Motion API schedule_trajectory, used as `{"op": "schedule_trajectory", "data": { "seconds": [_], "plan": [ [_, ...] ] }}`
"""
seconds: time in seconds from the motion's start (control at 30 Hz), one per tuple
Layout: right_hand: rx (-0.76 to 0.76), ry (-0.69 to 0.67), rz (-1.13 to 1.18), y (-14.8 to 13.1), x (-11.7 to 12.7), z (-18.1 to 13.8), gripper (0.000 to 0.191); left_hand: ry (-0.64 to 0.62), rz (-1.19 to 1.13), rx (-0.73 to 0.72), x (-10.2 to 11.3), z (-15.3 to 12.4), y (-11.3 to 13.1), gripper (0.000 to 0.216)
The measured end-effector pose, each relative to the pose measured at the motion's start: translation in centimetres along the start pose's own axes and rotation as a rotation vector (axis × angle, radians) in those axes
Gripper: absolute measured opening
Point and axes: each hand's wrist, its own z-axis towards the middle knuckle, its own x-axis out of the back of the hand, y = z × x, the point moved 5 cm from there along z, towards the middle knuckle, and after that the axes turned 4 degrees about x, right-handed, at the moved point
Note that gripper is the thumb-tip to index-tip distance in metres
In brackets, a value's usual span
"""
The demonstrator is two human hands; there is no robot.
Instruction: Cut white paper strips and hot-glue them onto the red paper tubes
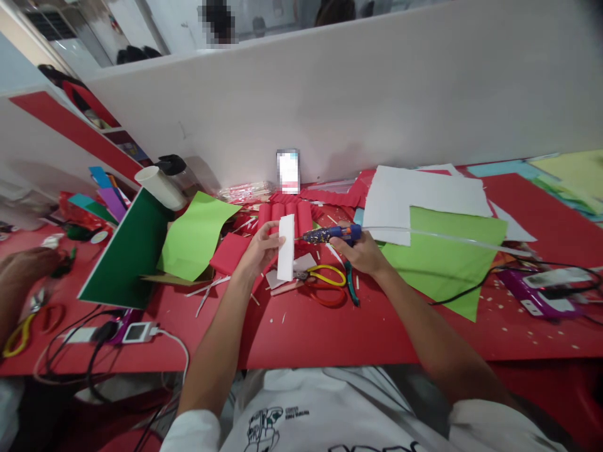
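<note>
Upright between the fingers of my left hand [262,248] is a narrow strip of white paper [286,251]. My right hand [360,251] is wrapped round a blue hot glue gun [332,235], a long clear glue stick [433,235] trailing from its back end. The gun's nozzle points left, close to the strip's right edge; whether they touch I cannot tell. Just behind the strip lie several red paper rolls [292,216]. Below my hands rest scissors with yellow and red handles [330,275] and teal-handled pliers [351,285].
Green sheets [198,235] and a dark green board [127,251] stand to the left. White paper [424,188] and a lime sheet [443,263] lie right, near a purple power strip [537,295]. A phone [289,171] leans on the partition. Another person's hand [28,270] is far left.
</note>
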Motion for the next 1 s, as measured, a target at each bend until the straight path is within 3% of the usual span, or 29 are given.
{"op": "schedule_trajectory", "data": {
  "seconds": [0.47, 0.8, 1.0],
  "plan": [
    [0.021, -0.218, 0.108, -0.3, -0.9, -0.4, 0.035, 0.085, -0.029, -0.023, 1.2, 0.5, -0.2, 0.063],
    [-0.015, -0.091, 0.109, 0.4, -0.5, -0.3, 0.03, 0.111, -0.033, -0.031, 1.5, 0.6, -0.3, 0.058],
    [0.008, 0.003, -0.01, 0.2, -0.2, -0.1, 0.035, 0.097, -0.029, -0.037, 1.0, 0.5, -0.2, 0.061]
  ]
}}
